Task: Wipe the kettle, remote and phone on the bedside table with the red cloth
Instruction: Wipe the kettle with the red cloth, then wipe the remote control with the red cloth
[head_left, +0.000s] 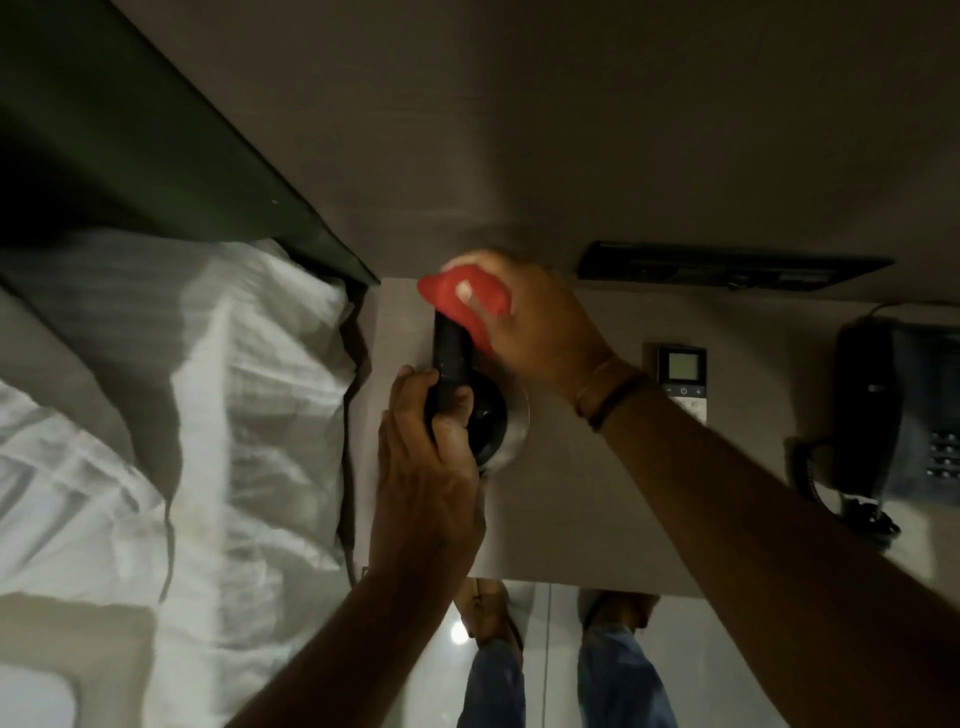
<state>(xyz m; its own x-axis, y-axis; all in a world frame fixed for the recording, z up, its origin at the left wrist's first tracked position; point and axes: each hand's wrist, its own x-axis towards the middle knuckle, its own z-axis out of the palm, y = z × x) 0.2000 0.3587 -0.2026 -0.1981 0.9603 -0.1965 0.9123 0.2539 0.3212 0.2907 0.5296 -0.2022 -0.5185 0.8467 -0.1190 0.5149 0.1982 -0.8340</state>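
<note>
Two hands over pale desk (597, 499) beside white bed (156, 415): left hand (431, 483) fingers clamped on black remote (451, 358), right hand (540, 322) fingers pressing red cloth (467, 306) onto its top; kettle (493, 426) beneath, phone (893, 415) far right.

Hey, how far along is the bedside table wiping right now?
In hand: the left hand grips a black remote above the kettle while the right hand rubs it with the red cloth. The phone lies untouched. Nothing shows whether the kettle is done.

Left hand (426, 452) fist-closed, gripping; right hand (524, 317) above it, fingers curled, clutching; right wrist banded.
</note>
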